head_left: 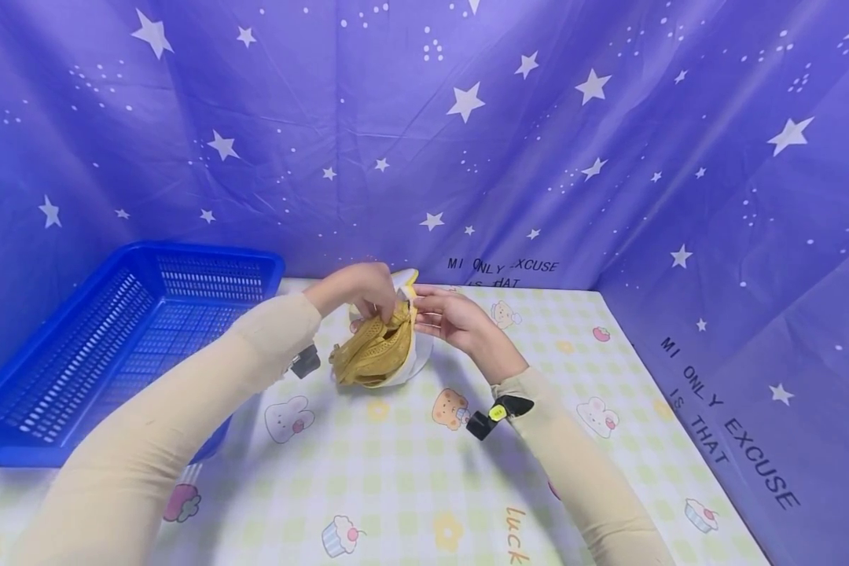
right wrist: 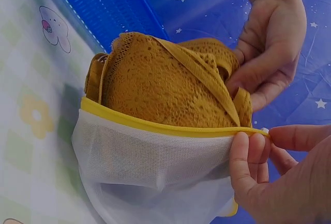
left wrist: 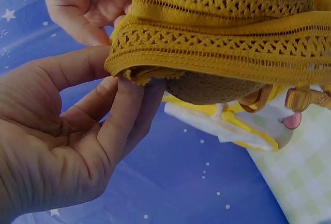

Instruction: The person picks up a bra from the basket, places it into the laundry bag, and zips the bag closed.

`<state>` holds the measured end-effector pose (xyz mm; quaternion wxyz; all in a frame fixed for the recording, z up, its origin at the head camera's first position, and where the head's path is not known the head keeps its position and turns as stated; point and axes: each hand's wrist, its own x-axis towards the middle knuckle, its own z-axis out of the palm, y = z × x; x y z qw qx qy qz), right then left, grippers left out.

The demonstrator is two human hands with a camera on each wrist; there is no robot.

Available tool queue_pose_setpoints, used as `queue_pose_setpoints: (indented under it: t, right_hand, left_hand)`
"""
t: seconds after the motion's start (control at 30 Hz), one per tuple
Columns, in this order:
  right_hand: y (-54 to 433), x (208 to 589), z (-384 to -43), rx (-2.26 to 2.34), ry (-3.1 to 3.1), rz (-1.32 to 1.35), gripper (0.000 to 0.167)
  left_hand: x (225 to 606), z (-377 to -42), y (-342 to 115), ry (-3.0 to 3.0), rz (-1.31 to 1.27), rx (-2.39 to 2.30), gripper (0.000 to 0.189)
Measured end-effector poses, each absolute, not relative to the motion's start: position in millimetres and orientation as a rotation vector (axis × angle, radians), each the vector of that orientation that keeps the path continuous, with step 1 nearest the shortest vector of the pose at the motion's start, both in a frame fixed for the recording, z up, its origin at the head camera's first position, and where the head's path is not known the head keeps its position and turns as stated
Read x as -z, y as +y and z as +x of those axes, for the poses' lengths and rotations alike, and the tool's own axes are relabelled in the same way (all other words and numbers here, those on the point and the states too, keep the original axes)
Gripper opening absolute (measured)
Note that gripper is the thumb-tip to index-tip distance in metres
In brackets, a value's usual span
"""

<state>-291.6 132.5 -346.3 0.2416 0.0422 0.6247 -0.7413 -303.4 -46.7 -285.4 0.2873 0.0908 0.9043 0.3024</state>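
The bra (right wrist: 160, 87) — likely light, soft — is gripped sensibly at its band by the left hand (head_left: 373, 289); the bag (right wrist: 150, 157) is pinched rimside by the right hand (head_left: 460, 321).

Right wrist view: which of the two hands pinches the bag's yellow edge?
The right hand, lower in that view, pinches the white mesh bag at its yellow edge; the left hand, above it, grips the mustard lace garment.

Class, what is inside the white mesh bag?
A mustard lace bra sits partly inside the white mesh bag, bulging above its yellow rim; the bag covers whatever lies lower.
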Motion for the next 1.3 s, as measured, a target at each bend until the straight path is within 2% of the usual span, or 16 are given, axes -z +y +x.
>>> queue_pose_setpoints:
  t: [0.27, 0.4, 0.67, 0.9, 1.0, 1.2, 1.3]
  right_hand:
    - [137.0, 344.3, -291.5, 2.025, 1.714, 0.145, 0.054]
    - [143.3, 347.4, -296.5, 2.034, 1.692, 0.195, 0.053]
    - [151.8, 355.9, -301.5, 2.055, 1.635, 0.220, 0.040]
    - [154.8, 357.2, -302.4, 2.065, 1.618, 0.226, 0.030]
    - [154.7, 357.1, -302.5, 2.067, 1.612, 0.223, 0.027]
    - [151.2, 356.4, -302.0, 2.073, 1.607, 0.228, 0.035]
    - [148.8, 355.5, -301.7, 2.078, 1.599, 0.225, 0.029]
  left_hand:
    - [290.5, -303.7, -42.8, 2.504, 0.187, -0.959, 0.010]
    - [295.4, -303.4, -49.1, 2.497, 0.239, -1.094, 0.019]
    - [303.8, -300.8, -68.9, 2.437, 0.281, -1.201, 0.026]
    - [296.1, -297.0, -84.6, 2.379, 0.286, -1.135, 0.033]
    - [292.4, -295.4, -88.1, 2.369, 0.268, -1.138, 0.030]
    - [292.6, -296.5, -83.7, 2.431, 0.257, -1.233, 0.019]
    - [290.7, -296.8, -76.4, 2.463, 0.281, -1.273, 0.020]
